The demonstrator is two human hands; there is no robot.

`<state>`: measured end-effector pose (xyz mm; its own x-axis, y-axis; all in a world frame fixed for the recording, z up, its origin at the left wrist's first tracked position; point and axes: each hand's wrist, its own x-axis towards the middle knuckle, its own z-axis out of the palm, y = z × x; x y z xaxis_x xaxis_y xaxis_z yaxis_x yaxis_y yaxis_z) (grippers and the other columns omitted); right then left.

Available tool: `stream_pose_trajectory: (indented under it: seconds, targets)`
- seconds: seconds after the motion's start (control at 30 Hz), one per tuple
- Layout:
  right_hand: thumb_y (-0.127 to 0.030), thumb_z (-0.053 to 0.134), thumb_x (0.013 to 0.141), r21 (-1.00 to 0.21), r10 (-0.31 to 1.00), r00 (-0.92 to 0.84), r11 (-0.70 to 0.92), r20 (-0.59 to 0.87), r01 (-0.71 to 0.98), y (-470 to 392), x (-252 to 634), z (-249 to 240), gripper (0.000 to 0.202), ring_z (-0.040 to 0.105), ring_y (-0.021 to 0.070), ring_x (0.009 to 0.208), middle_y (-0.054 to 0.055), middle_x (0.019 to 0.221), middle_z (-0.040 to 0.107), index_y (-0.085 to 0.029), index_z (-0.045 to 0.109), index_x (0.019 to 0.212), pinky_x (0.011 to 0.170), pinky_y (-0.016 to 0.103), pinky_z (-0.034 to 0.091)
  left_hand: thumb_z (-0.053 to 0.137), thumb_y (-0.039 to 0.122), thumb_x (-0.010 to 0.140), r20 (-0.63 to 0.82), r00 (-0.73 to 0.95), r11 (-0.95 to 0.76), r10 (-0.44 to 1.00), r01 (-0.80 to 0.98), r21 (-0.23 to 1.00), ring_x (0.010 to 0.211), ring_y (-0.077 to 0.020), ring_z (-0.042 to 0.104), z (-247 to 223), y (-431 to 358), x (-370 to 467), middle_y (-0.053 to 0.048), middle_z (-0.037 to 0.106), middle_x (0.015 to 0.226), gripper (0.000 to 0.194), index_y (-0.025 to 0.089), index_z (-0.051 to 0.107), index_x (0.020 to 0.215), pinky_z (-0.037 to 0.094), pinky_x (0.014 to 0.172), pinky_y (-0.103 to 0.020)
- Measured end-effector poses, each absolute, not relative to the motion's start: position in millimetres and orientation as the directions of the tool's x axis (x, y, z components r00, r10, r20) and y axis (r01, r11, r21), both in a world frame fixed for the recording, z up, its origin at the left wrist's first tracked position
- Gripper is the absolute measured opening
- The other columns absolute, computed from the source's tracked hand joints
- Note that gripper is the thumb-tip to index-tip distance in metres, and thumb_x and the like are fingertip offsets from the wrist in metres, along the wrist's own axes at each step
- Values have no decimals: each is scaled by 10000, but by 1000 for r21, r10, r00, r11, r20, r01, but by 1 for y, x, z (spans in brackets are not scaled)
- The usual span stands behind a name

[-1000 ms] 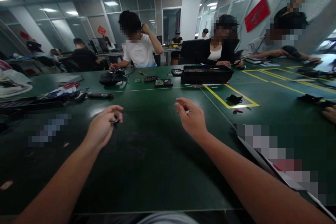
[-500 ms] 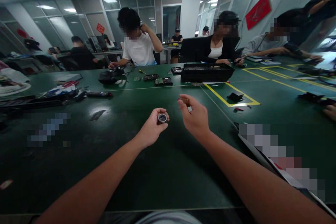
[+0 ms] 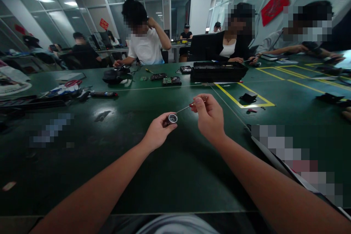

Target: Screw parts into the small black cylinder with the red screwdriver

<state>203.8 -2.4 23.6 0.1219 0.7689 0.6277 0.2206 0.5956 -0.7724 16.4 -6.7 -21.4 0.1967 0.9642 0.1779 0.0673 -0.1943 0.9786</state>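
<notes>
My left hand is closed around a small dark round part with a silver rim, its open face turned toward me. Between the fingers of my right hand is a thin screwdriver with a reddish handle, mostly hidden by the fingers. Its slim metal shaft slants down to the left and ends beside the round part's upper edge; I cannot tell whether the tip touches. Both hands are above the green table.
Opened hard drives and a long black casing lie across the table. A small black part sits inside yellow tape. At left are a marker-like tool and red-handled pliers. Co-workers sit opposite.
My right hand has turned, so the screwdriver's shaft now shows, pointing at the round part. The left hand has tilted the part slightly. The view has shifted a little.
</notes>
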Motion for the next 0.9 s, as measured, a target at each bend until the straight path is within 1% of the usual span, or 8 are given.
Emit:
stream_pose_trajectory:
  seconds: [0.07,0.2,0.4,0.6,0.7,0.77,0.83,0.9]
  targets:
    - [-404,525,989,-773,769,121,598,628,210,-3,203,24,196,645,159,709,3,787,665,-226,602,959,671,330,518,719,132,799,184,184,-200,966,74,977,1132,-223,627,-20,-8,17,-82,670,1207,416,189,661,1207,478,1062,-411]
    - [-410,505,993,-770,761,132,608,635,194,-4,203,25,203,637,155,691,-2,772,659,-233,591,945,645,319,511,718,131,804,204,165,-220,965,86,972,1127,-222,633,-20,-7,17,-86,679,1205,421,188,663,1218,465,1075,-418]
    - [-420,506,998,-732,752,44,625,658,271,-4,203,22,212,647,161,703,0,777,670,-231,589,953,667,328,513,745,135,794,236,184,-250,954,63,966,1152,-224,631,-25,-4,15,-84,685,1214,435,203,677,1219,432,1107,-420]
    - [-433,517,995,-702,742,19,624,670,343,-6,203,22,218,658,164,696,-2,772,682,-234,590,944,668,330,511,754,157,811,251,182,-269,951,83,960,1158,-234,631,-27,-3,13,-84,692,1208,440,225,679,1239,407,1133,-455]
    - [-423,514,995,-672,734,17,612,679,416,-8,203,25,215,652,162,675,-3,751,688,-234,597,934,654,325,492,758,167,815,250,167,-270,954,109,957,1167,-240,627,-27,-3,12,-82,691,1210,441,238,680,1244,397,1141,-465]
    - [-422,533,984,-641,724,14,600,689,479,-10,202,28,222,626,153,624,-10,707,680,-232,609,898,616,313,459,762,172,815,253,158,-275,954,138,951,1163,-245,627,-26,-4,12,-78,691,1210,435,245,686,1237,405,1131,-465]
    - [-436,580,954,-616,721,16,581,693,532,-12,202,32,250,577,141,556,-19,639,654,-230,611,815,573,304,418,766,171,811,266,147,-289,953,172,942,1151,-248,630,-26,-4,12,-75,692,1207,422,247,696,1221,418,1115,-460]
    - [-444,623,923,-614,732,16,558,681,559,-12,202,34,271,552,137,529,-22,611,644,-230,602,757,559,303,400,764,165,810,287,134,-310,949,201,929,1142,-247,633,-26,-4,12,-71,693,1209,412,245,702,1210,427,1105,-450]
